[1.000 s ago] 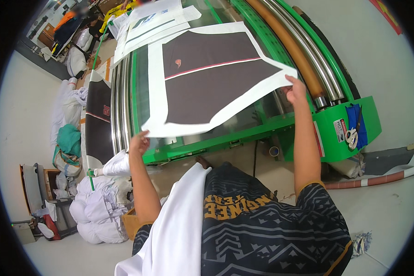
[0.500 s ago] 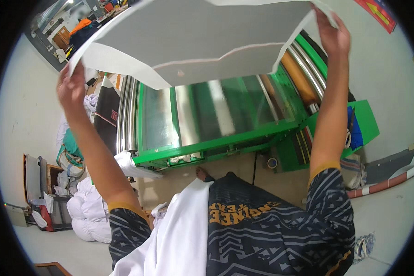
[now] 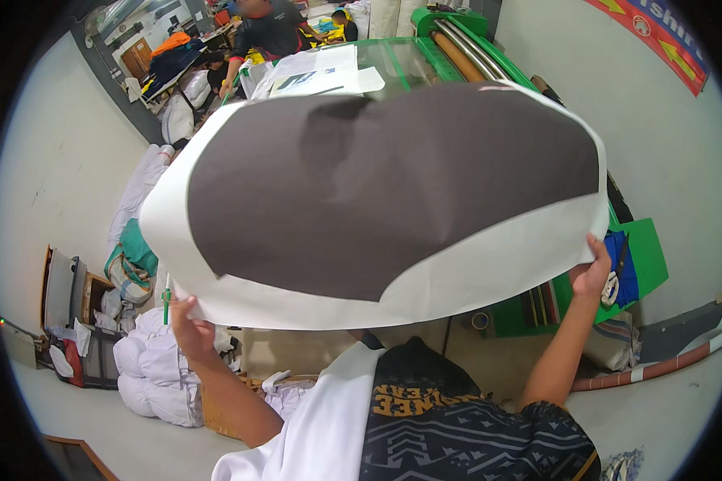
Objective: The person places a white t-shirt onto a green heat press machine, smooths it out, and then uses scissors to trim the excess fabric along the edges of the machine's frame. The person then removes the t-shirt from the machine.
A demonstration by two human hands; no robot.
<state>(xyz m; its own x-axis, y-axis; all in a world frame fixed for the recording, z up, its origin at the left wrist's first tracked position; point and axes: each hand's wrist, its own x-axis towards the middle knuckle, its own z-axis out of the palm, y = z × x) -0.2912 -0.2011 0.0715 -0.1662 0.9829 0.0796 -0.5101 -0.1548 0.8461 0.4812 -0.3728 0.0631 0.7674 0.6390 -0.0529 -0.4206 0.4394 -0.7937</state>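
Note:
A large sheet of white paper (image 3: 241, 309) with a big dark grey-brown printed shape (image 3: 393, 192) spans the middle of the view, slightly curved. My left hand (image 3: 194, 330) pinches its near left corner, fingers closed on the edge. At the near right corner my right hand (image 3: 592, 271) is closed on the same sheet, thumb on top. Behind it stands a green roller machine (image 3: 449, 48), mostly hidden by the paper. A white cloth (image 3: 321, 417) hangs down my front on the left side.
Across the machine a co-worker (image 3: 269, 32) stands beside printed white sheets (image 3: 317, 68). To the right, scissors (image 3: 610, 284) lie with blue cloth (image 3: 622, 260) on a green side shelf (image 3: 654, 256). White bundles (image 3: 152, 369) sit at the left, and a long roll (image 3: 658, 373) lies at the right.
Both hands have come down and closer to me, bringing the sheet from high up to a lower position. Its dark printed area now faces me. The co-worker and far sheets have come into view.

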